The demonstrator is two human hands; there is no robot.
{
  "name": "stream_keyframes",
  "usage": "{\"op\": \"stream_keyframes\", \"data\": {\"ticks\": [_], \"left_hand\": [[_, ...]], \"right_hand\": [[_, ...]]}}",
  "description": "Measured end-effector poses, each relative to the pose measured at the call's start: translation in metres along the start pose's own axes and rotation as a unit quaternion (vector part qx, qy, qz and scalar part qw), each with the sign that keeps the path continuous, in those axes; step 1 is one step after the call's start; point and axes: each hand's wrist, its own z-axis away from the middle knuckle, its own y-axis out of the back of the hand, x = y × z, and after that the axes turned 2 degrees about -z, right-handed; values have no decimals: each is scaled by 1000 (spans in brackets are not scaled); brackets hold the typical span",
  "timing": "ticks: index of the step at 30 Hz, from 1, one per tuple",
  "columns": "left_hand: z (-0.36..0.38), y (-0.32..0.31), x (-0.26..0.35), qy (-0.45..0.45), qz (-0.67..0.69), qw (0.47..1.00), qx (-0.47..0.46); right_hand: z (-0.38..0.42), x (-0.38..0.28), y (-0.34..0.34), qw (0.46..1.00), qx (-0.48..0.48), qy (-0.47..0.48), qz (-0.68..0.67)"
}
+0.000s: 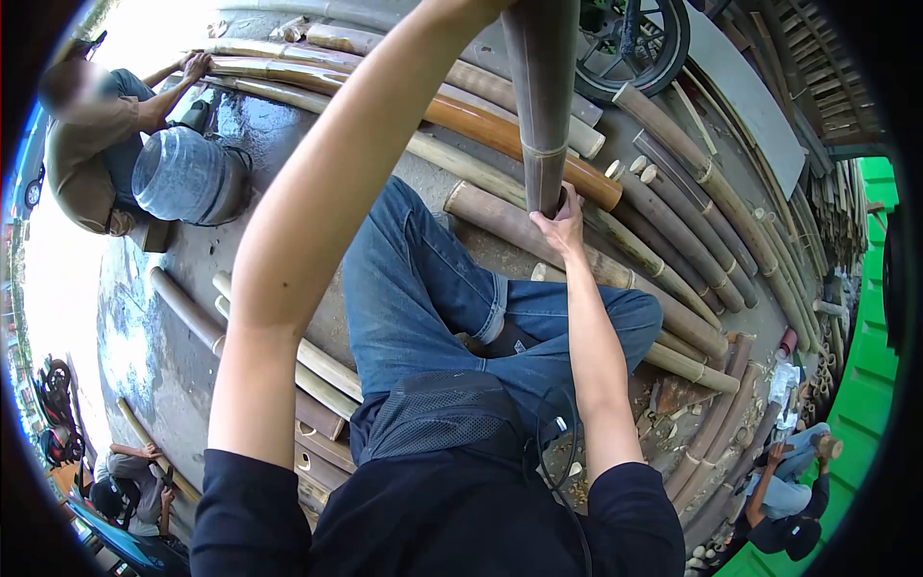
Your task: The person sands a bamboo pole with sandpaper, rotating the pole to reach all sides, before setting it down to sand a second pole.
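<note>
A thick grey-brown bamboo pole (544,96) stands raised in front of me, running from the top edge of the view down to its open lower end. My right hand (563,231) is closed around that lower end, thumb and fingers on its rim. My left arm (327,183) stretches up to the top edge beside the pole; the left hand lies beyond the view. Under the pole's end lie a wide grey bamboo pole (490,213) and a glossy brown one (586,181).
Many bamboo poles cover the ground ahead and to the right. A spoked wheel (630,48) stands near the top. At left, a person (96,144) sits by a clear plastic container (181,178), hands on a pole. Other people work at lower left (135,481) and lower right (788,490).
</note>
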Motion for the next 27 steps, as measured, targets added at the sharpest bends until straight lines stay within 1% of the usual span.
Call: {"op": "stream_keyframes", "data": {"ticks": [1, 3, 4, 5, 6, 7, 8, 9, 10, 12, 14, 16, 18, 19, 20, 21, 22, 24, 25, 26, 27], "left_hand": [[15, 9, -5, -5, 2, 1000, -3], [45, 35, -17, 79, 19, 995, -56], [62, 43, -23, 122, 27, 989, -82], [82, 45, -29, 171, 101, 977, -73], [99, 52, -33, 217, 113, 966, -88], [117, 57, -38, 227, 113, 963, -89], [134, 60, -45, 237, 112, 961, -89], [149, 63, -55, 252, 121, 959, -41], [161, 66, -62, 266, 129, 955, 7], [162, 72, -53, 292, 157, 937, 113], [165, 83, -49, 257, 157, 938, 173], [171, 94, -42, 228, 163, 938, 204], [181, 102, -35, 224, 150, 942, 199], [187, 106, -34, 213, 161, 940, 214], [192, 109, -35, 200, 174, 937, 228], [198, 110, -37, 195, 171, 935, 242], [200, 105, -32, 197, 174, 937, 230], [207, 93, -17, 210, 195, 924, 252], [212, 93, -17, 217, 218, 923, 230], [216, 86, -10, 212, 240, 918, 236], [221, 84, -8, 209, 257, 914, 233]], "right_hand": [[2, -2, 5, 999, -41, 3, -9], [9, -15, 10, 994, -103, -7, -25], [12, -29, 15, 991, -135, -9, -7], [15, -52, 22, 986, -164, -37, 9], [16, -76, 30, 979, -192, -65, 24], [17, -93, 37, 980, -188, -65, 22], [18, -107, 44, 978, -193, -76, -13], [19, -120, 51, 975, -198, -88, -49], [19, -132, 56, 975, -195, -89, -52], [21, -152, 65, 991, -107, 72, -45], [30, -167, 82, 992, 22, 30, -118], [45, -187, 107, 987, 153, 44, -36], [67, -205, 132, 983, 182, 22, -23], [76, -221, 135, 988, 137, -32, -64], [80, -239, 130, 987, 142, -33, -69], [84, -258, 119, 993, 67, -96, 36], [88, -267, 109, 978, -6, -158, 139], [93, -222, 84, 983, -60, -104, 141], [89, -215, 73, 977, -87, -124, 149], [86, -211, 61, 980, -77, -134, 126], [85, -207, 49, 987, -45, -107, 106]]}}
